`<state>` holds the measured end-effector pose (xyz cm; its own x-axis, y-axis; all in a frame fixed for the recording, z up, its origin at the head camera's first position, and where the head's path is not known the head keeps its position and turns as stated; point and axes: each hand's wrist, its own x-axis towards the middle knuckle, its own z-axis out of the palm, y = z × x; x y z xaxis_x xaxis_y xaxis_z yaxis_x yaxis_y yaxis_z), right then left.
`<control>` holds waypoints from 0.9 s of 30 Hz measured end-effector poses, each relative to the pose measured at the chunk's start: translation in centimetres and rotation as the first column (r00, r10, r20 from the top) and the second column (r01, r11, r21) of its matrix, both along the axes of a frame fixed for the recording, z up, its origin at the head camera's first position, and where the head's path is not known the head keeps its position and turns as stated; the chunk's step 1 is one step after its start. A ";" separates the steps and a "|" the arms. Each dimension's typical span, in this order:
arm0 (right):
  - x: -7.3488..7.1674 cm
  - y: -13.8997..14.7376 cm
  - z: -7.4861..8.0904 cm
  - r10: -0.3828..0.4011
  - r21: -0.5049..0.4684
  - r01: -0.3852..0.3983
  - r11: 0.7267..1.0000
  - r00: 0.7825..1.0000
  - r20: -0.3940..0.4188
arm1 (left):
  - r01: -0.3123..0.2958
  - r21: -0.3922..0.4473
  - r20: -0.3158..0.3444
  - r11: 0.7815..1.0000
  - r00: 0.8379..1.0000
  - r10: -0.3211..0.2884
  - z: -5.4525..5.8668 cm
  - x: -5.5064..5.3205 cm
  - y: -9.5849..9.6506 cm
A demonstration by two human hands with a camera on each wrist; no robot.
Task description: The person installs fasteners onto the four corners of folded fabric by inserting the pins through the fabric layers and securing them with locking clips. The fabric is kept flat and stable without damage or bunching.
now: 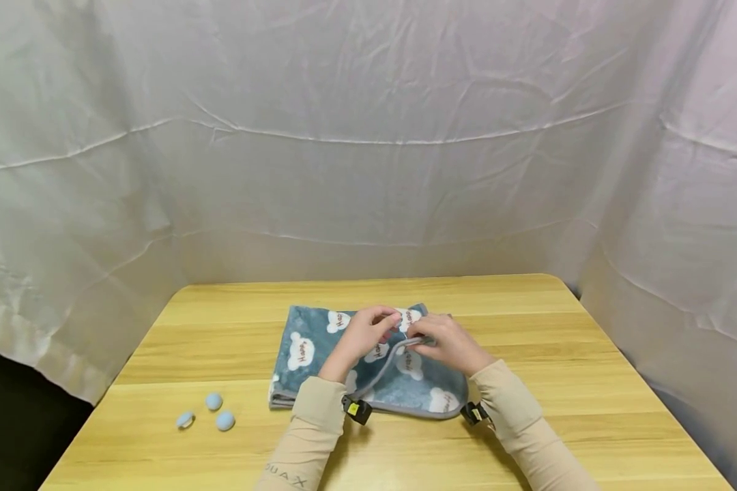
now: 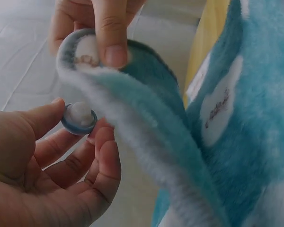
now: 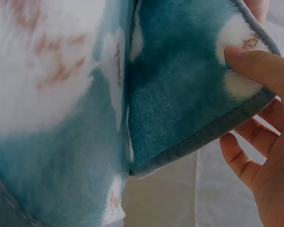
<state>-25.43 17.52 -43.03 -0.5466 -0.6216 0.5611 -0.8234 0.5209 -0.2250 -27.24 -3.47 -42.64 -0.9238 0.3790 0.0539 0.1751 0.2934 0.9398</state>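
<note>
Dim wrist views (brighter head view)

Left sleeve (image 1: 301,440), beige, close-fitting, with a wide cuff (image 1: 319,404) and dark lettering (image 1: 285,475); right sleeve (image 1: 537,436), beige, likewise cuffed; left wrist camera (image 1: 359,411), black, boxy, bearing a yellow patch (image 1: 352,409); right wrist camera (image 1: 471,414), also black, brightly marked.

Left hand (image 2: 57,196) pinches small blue-rimmed, white-centred disc (image 2: 79,117) near teal blanket (image 2: 244,137), whose corner right hand (image 2: 108,23) grips.
</note>
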 end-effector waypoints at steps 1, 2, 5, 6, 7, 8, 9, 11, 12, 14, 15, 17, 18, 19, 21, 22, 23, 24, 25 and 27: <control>0.0 0.0 0.0 0.004 -0.002 -0.004 1.000 1.000 -0.003 | 0.003 -0.005 -0.005 1.000 1.000 -0.003 -0.1 0.0 0.1; 0.0 0.0 0.0 0.004 -0.004 -0.004 1.000 1.000 -0.004 | 0.008 -0.007 -0.009 1.000 1.000 -0.008 -0.1 0.0 0.2; 0.0 0.0 0.0 0.001 -0.006 -0.001 1.000 1.000 -0.003 | 0.007 -0.021 -0.006 1.000 1.000 -0.008 -0.1 0.1 0.4; 0.1 0.0 0.0 -0.002 -0.006 0.002 1.000 1.000 -0.001 | 0.010 -0.024 -0.006 1.000 1.000 -0.010 -0.1 0.1 0.4; 0.1 0.0 0.0 -0.004 -0.006 0.004 1.000 1.000 -0.002 | 0.013 -0.024 -0.005 1.000 1.000 -0.013 -0.1 0.1 0.4; 0.1 0.0 0.0 -0.007 -0.007 0.007 1.000 1.000 -0.001 | 0.014 -0.024 0.000 1.000 1.000 -0.014 -0.1 0.1 0.5; 0.1 0.0 0.0 -0.008 -0.007 0.008 1.000 1.000 -0.002 | 0.015 -0.024 0.007 1.000 1.000 -0.015 -0.1 0.1 0.5; 0.0 0.0 0.1 -0.008 -0.008 0.008 1.000 1.000 -0.003 | 0.020 -0.022 0.014 1.000 1.000 -0.019 0.0 0.1 0.5; 0.0 0.1 0.1 -0.010 -0.009 0.010 1.000 1.000 -0.002 | 0.022 -0.021 0.012 1.000 1.000 -0.022 0.0 0.1 0.5; 0.0 0.1 0.1 -0.008 -0.009 0.008 1.000 1.000 -0.008 | 0.023 -0.027 0.016 0.999 1.000 -0.023 0.1 0.1 0.5; -0.1 0.1 0.2 -0.007 -0.010 0.007 1.000 1.000 -0.011 | 0.025 -0.028 0.014 0.999 1.000 -0.025 0.1 0.1 0.5; -0.1 0.1 0.2 -0.006 -0.014 0.005 1.000 1.000 -0.014 | 0.026 -0.041 0.012 0.999 1.000 -0.026 0.1 0.0 0.6; -0.1 0.1 0.2 -0.006 -0.016 0.005 1.000 1.000 -0.017 | 0.027 -0.049 0.011 0.998 1.000 -0.026 0.1 0.1 0.6; -0.1 0.1 0.2 -0.006 -0.018 0.006 1.000 1.000 -0.017 | 0.027 -0.059 0.010 0.998 1.000 -0.026 0.2 0.1 0.6; -0.2 0.1 0.1 -0.008 -0.024 0.008 1.000 1.000 -0.016 | 0.027 -0.072 0.009 0.997 1.000 -0.026 0.1 0.2 0.7; -0.2 0.1 0.1 -0.010 -0.026 0.009 1.000 1.000 -0.016 | 0.024 -0.075 0.011 0.997 1.000 -0.024 0.1 0.2 0.7; -0.2 0.1 0.1 -0.013 -0.029 0.012 1.000 1.000 -0.016 | 0.024 -0.075 0.012 0.997 1.000 -0.023 0.1 0.3 0.7; -0.1 0.1 0.0 -0.016 -0.030 0.015 0.999 1.000 -0.017 | 0.022 -0.075 0.012 0.997 1.000 -0.021 0.1 0.3 0.7; -0.1 0.1 0.0 -0.020 -0.032 0.019 0.999 1.000 -0.016 | 0.020 -0.073 0.012 0.997 1.000 -0.019 0.0 0.4 0.7; -0.1 0.1 0.0 -0.031 -0.035 0.030 0.999 0.999 -0.016 | 0.017 -0.067 0.014 0.998 1.000 -0.016 0.0 0.4 0.8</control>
